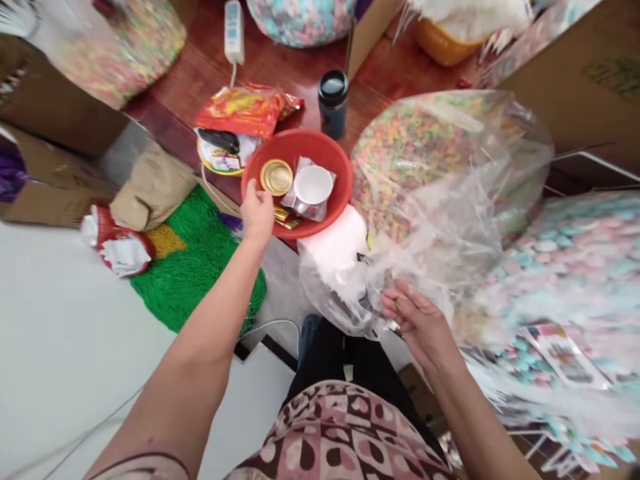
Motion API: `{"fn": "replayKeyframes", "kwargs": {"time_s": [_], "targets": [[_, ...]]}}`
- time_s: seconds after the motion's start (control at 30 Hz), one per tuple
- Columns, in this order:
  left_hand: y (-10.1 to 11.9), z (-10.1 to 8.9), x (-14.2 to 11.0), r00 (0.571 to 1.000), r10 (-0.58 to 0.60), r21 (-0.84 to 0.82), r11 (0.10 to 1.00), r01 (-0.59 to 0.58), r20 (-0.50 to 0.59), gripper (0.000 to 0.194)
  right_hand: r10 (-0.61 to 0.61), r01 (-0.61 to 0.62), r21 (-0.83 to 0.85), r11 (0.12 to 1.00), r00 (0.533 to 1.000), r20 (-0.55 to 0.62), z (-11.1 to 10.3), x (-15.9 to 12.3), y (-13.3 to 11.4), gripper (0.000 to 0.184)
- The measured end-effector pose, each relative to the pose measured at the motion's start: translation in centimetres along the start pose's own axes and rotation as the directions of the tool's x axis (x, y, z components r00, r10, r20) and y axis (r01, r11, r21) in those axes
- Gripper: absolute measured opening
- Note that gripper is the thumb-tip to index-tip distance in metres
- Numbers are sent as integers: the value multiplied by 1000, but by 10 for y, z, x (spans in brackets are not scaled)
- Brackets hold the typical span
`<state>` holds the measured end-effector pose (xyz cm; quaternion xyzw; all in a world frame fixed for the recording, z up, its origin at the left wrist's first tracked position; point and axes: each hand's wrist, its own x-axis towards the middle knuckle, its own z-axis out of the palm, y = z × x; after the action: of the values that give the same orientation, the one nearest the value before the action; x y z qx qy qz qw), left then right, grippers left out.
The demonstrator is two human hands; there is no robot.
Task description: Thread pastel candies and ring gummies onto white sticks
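Note:
My left hand (257, 212) is at the left rim of a red plastic basin (345, 167), its fingers closed over the edge. Inside the basin are a round gold tin (277, 177), a white cup (313, 185) resting on small clear packets, and gold wrapped pieces (286, 217). My right hand (413, 317) is at the lower right, with fingers pinched together on thin clear plastic bag film (400, 263). Just left of these fingers lies a clear bag with white contents (340, 257). A large bag of small coloured pieces (415, 147) sits beyond my right hand.
A dark lidded tumbler (333, 107) stands behind the basin, beside a red snack bag (245, 110). A white power strip (233, 33) lies farther back. Green bead strings (200, 267) are heaped at left. Pink and blue pieces (575, 267) fill the right; cardboard boxes (575, 87) stand around.

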<state>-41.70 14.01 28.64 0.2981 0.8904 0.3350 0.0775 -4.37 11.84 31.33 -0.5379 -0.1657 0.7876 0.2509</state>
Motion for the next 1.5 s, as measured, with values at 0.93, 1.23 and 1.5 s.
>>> {"fn": "replayKeyframes", "kwargs": {"time_s": [0.93,1.23,1.5], "targets": [[-15,-41,-298,805,-253,-194,891,410,537,30,-127,78,-610,789,991,-38,8,0,52,53],[-33,-60,-214,984,-6,-14,1000,8,179,34,-91,74,-660,748,996,9,6,8,59,66],[-3,-27,-13,905,163,641,658,-396,392,38,-89,-1,-660,751,991,-103,-2,10,48,67]]}}
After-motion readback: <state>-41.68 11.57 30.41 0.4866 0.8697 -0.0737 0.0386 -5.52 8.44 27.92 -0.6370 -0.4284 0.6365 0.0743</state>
